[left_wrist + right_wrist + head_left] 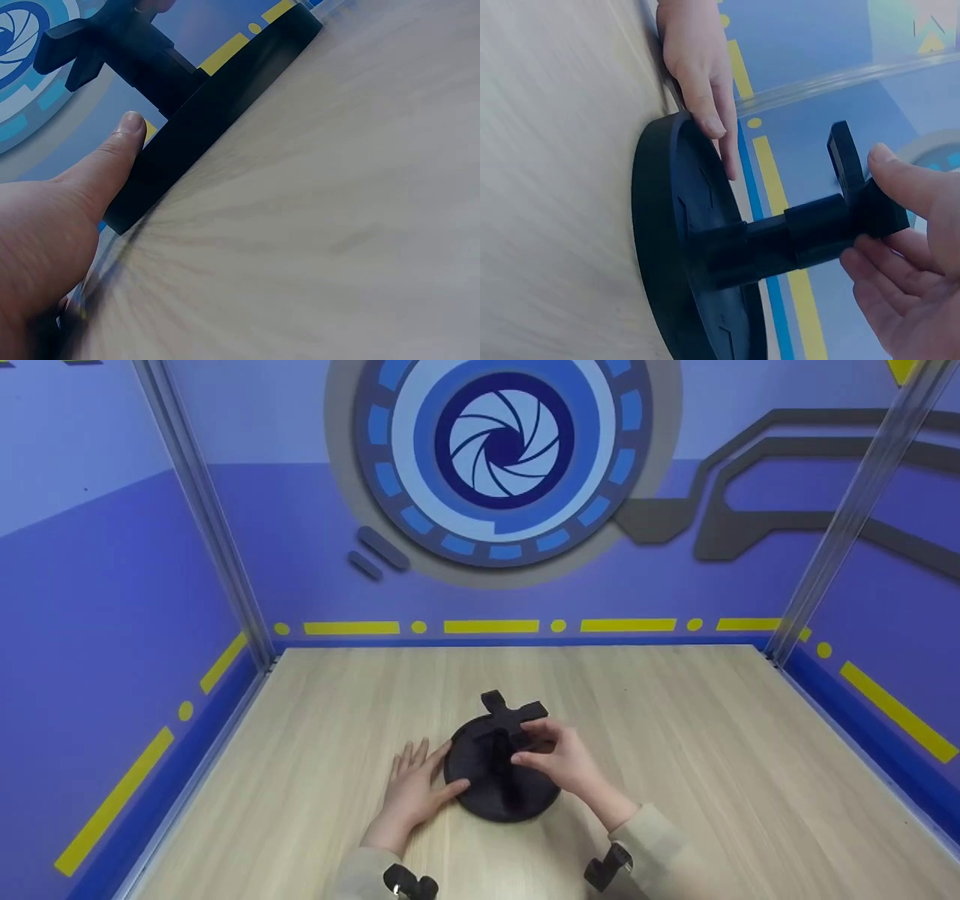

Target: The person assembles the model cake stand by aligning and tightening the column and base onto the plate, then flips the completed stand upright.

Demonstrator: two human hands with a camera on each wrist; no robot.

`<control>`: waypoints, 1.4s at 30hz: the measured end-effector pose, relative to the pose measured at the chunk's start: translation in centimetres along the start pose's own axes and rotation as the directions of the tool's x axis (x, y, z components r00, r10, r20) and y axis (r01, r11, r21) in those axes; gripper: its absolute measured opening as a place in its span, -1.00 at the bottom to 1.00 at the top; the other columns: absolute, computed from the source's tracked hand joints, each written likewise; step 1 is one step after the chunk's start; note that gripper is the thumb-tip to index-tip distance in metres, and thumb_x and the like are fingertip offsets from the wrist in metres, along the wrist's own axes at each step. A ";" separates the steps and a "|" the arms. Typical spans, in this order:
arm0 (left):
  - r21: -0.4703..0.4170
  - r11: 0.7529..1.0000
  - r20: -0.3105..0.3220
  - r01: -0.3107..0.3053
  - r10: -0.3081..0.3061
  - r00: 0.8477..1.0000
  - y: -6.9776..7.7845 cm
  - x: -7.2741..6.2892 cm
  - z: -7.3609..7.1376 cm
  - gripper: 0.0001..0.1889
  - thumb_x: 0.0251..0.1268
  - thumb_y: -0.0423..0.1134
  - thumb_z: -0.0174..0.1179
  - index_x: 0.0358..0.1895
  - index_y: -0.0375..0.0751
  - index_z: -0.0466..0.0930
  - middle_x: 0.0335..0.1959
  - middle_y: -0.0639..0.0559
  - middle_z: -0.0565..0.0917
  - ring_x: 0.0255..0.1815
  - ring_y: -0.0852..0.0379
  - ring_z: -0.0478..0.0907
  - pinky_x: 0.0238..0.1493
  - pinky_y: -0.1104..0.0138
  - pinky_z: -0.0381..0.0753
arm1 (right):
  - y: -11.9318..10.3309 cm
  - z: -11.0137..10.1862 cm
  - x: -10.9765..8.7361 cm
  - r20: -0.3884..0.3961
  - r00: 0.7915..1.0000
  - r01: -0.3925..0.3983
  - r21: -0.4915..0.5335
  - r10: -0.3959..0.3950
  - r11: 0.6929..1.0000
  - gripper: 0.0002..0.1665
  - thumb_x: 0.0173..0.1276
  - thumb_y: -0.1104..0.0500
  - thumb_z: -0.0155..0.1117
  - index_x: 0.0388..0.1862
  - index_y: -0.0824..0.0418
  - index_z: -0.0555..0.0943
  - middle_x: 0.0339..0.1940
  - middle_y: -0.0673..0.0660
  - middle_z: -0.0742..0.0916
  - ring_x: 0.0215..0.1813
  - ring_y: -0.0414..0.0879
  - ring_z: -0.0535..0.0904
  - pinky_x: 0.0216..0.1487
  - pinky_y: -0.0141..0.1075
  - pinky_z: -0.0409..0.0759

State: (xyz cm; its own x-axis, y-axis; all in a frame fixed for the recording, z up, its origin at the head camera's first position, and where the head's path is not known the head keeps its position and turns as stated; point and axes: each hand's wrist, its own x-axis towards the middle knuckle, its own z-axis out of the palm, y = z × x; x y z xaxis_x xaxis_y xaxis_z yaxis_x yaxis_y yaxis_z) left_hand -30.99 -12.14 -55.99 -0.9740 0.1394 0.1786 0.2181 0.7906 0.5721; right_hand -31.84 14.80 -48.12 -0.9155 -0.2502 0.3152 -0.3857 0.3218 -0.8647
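Black base [476, 772] — left hand [415, 790] spread at its rim [491, 817], right hand [561, 754] pinching pronged top [508, 720] — far tabletop edge [525, 649] well apart.

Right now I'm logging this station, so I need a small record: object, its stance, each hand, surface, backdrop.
object: black stand with round base, post and cross-shaped top
stance: upright, base down on the table
left hand: spread beside the base, thumb and fingers touching its rim
right hand: thumb and fingers curled around part of the cross-shaped top
surface: pale wood-grain table
backdrop: blue wall with yellow dashes and a round emblem
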 end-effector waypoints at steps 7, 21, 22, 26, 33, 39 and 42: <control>0.000 1.000 0.004 -0.004 0.004 1.000 0.0 0.0 0.0 -0.11 0.24 0.35 0.28 0.54 -0.08 0.36 0.59 -0.45 0.21 0.65 -0.52 -0.02 0.67 -0.29 -0.09 | -0.4 0.4 -0.3 -0.038 0.999 -0.004 -0.099 0.000 0.995 -0.42 0.09 0.22 0.67 0.06 0.38 0.66 -0.03 0.29 0.80 -0.01 0.11 0.76 -0.02 -0.34 0.76; -0.017 1.000 0.002 -0.008 0.008 1.000 -0.2 -0.2 0.1 -0.11 0.25 0.34 0.29 0.54 -0.08 0.35 0.59 -0.46 0.21 0.65 -0.52 -0.03 0.66 -0.30 -0.10 | -1.3 -2.3 0.7 -0.140 0.990 -0.040 -0.094 0.026 0.995 -0.53 0.21 0.21 0.59 0.09 0.30 0.71 -0.01 0.23 0.81 0.10 0.14 0.72 0.23 0.12 0.69; -0.017 1.000 0.003 -0.007 0.007 1.000 -0.2 -0.2 0.1 -0.11 0.25 0.34 0.29 0.54 -0.08 0.35 0.59 -0.46 0.21 0.65 -0.51 -0.03 0.67 -0.30 -0.11 | -1.2 -2.4 0.9 -0.151 0.988 -0.048 -0.096 0.033 0.994 -0.54 0.22 0.21 0.58 0.10 0.29 0.72 0.01 0.22 0.81 0.12 0.14 0.72 0.26 0.14 0.68; -0.017 1.000 0.006 -0.005 0.005 1.000 -0.2 -0.2 0.0 -0.11 0.25 0.35 0.28 0.55 -0.07 0.34 0.60 -0.45 0.20 0.65 -0.51 -0.04 0.67 -0.29 -0.12 | -0.5 -3.1 1.9 -0.150 0.987 -0.064 -0.083 0.051 0.995 -0.55 0.28 0.26 0.52 0.16 0.29 0.69 0.12 0.25 0.78 0.23 0.18 0.67 0.34 0.14 0.62; -0.016 1.000 -0.002 -0.012 0.012 1.000 -0.1 -0.2 0.0 -0.11 0.25 0.34 0.29 0.54 -0.09 0.36 0.59 -0.46 0.21 0.65 -0.52 -0.03 0.66 -0.31 -0.10 | 2.1 -4.3 3.7 0.026 0.999 -0.042 0.035 0.041 0.999 -0.44 0.42 0.26 0.38 0.36 0.39 0.53 0.33 0.37 0.66 0.41 0.28 0.54 0.46 0.12 0.53; -0.004 1.000 0.007 -0.003 0.004 1.000 -0.1 -0.1 0.0 -0.11 0.26 0.34 0.28 0.55 -0.07 0.34 0.60 -0.45 0.20 0.65 -0.50 -0.04 0.67 -0.29 -0.11 | 3.8 -4.8 4.4 0.211 0.977 -0.057 0.141 0.026 0.988 -0.38 0.52 0.21 0.26 0.48 0.40 0.41 0.45 0.38 0.55 0.49 0.17 0.49 0.30 -0.49 0.56; 0.002 1.000 0.009 -0.004 0.004 1.000 0.0 0.0 0.0 -0.10 0.25 0.33 0.29 0.56 -0.07 0.33 0.60 -0.44 0.19 0.66 -0.50 -0.04 0.67 -0.29 -0.11 | 4.2 -4.8 4.5 0.248 0.968 -0.078 0.178 0.031 0.981 -0.39 0.53 0.22 0.25 0.48 0.39 0.41 0.46 0.37 0.55 0.43 -0.08 0.56 0.28 -0.57 0.54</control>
State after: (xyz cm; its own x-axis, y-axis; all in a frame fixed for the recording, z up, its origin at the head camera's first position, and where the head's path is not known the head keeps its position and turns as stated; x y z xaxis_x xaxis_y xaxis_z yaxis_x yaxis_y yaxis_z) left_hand -30.97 -12.18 -56.01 -0.9737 0.1477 0.1737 0.2217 0.7913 0.5698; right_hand -38.17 19.42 -48.45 -0.8699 -0.4588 0.1809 -0.2869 0.1726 -0.9423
